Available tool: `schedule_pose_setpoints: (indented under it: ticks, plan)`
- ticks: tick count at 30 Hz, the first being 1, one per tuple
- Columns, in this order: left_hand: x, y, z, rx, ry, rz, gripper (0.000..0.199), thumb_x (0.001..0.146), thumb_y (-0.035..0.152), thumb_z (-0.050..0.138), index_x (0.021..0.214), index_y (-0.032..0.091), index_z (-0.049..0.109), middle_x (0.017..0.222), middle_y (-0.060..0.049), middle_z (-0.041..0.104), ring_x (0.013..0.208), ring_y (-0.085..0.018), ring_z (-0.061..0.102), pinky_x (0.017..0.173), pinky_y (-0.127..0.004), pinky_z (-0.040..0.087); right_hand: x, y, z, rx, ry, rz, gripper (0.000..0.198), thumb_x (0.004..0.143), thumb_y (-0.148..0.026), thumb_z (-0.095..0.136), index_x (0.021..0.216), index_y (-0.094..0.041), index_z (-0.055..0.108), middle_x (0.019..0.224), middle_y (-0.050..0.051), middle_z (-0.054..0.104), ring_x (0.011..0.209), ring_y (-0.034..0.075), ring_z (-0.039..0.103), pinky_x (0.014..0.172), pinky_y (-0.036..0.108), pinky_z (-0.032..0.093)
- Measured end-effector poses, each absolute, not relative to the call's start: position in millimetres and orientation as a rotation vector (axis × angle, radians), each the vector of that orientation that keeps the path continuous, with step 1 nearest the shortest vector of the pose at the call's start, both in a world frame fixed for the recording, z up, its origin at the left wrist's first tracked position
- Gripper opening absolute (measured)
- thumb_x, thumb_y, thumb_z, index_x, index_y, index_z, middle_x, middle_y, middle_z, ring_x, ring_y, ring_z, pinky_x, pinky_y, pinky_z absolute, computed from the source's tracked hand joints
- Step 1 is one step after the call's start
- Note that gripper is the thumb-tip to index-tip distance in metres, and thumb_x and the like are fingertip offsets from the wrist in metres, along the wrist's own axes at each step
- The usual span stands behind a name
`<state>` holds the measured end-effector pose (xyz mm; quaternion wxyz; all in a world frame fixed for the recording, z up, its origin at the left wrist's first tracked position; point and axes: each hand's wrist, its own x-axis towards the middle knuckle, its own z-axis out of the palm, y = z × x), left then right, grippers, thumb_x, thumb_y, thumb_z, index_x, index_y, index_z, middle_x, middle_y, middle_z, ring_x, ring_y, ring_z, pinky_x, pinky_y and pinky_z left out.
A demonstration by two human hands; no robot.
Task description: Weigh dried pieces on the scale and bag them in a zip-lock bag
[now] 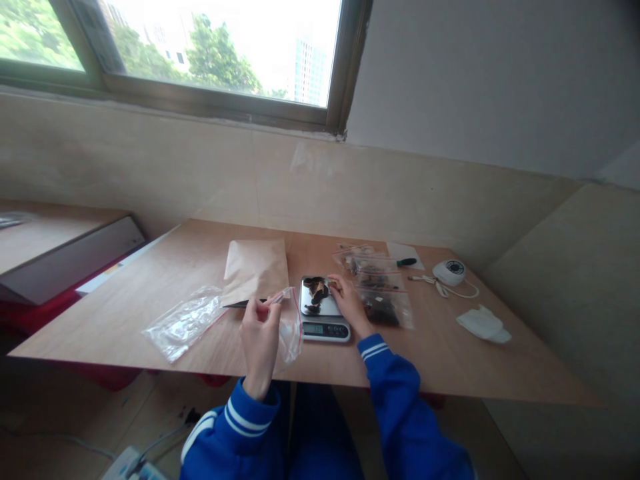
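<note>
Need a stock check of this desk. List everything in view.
kitchen scale: one, silver, table centre
dark dried pieces: several, brown, on the scale
paper pouch: one, tan, left of scale
empty plastic bag: one, clear, table left
filled zip bags: several, clear, right of scale
round device: one, white, with cable, far right
tissue: one, white, right edge
left hand: holds a clear zip bag
right hand: at the scale's right edge

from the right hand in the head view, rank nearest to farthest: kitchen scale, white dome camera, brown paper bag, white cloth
1. kitchen scale: under the right hand, touching.
2. brown paper bag: to its left.
3. white dome camera: to the right, near the far edge.
4. white cloth: far right.
</note>
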<state>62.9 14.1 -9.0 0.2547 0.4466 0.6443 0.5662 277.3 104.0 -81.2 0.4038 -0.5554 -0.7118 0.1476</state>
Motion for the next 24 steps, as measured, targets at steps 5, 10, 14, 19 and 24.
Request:
schedule_pose_setpoints:
  ticks: [5, 10, 14, 19, 24]
  plan:
    - [64, 14, -8, 1.181, 1.681, 1.577, 0.025, 0.076, 0.034, 0.059, 0.062, 0.021, 0.043, 0.058, 0.005, 0.051, 0.064, -0.015, 0.055, 0.064, -0.026, 0.041, 269, 111, -76, -1.347, -1.744, 0.417, 0.031, 0.088, -0.025, 0.045, 0.117, -0.02, 0.055, 0.119, 0.01, 0.062, 0.11, 0.022, 0.057, 0.097, 0.04, 0.043]
    - [63, 15, -7, 1.19, 1.674, 1.587, 0.022, 0.077, 0.035, 0.057, 0.065, 0.022, 0.045, 0.061, 0.004, 0.053, 0.065, -0.016, 0.056, 0.065, -0.027, 0.042, 267, 126, -74, -1.296, -1.546, 0.479, 0.033, 0.084, -0.032, 0.049, 0.113, -0.017, 0.056, 0.116, 0.013, 0.061, 0.109, 0.023, 0.058, 0.097, 0.042, 0.044]
    - [64, 17, -6, 1.209, 1.703, 1.584, 0.023, 0.077, 0.035, 0.058, 0.064, 0.022, 0.043, 0.059, 0.005, 0.051, 0.06, -0.015, 0.053, 0.061, -0.026, 0.04, 268, 128, -59, -1.256, -1.308, 0.609, 0.041, 0.08, -0.042, 0.056, 0.113, -0.017, 0.056, 0.109, 0.012, 0.064, 0.099, 0.023, 0.062, 0.088, 0.04, 0.05]
    - [74, 20, -6, 1.23, 1.724, 1.524, 0.02, 0.077, 0.033, 0.057, 0.066, 0.022, 0.044, 0.06, 0.004, 0.054, 0.058, -0.015, 0.053, 0.058, -0.026, 0.038, 242, 104, -27, -0.998, -0.951, 1.068, 0.044, 0.072, -0.044, 0.069, 0.108, -0.021, 0.058, 0.102, 0.005, 0.067, 0.093, 0.019, 0.066, 0.083, 0.033, 0.053]
    - [88, 28, -3, 1.195, 1.688, 1.519, 0.019, 0.078, 0.032, 0.055, 0.067, 0.023, 0.043, 0.061, 0.004, 0.056, 0.059, -0.016, 0.055, 0.058, -0.026, 0.039, 189, 82, -10, -0.881, -0.879, 1.279, 0.042, 0.074, -0.042, 0.069, 0.108, -0.02, 0.058, 0.1, 0.005, 0.067, 0.09, 0.018, 0.067, 0.081, 0.032, 0.054]
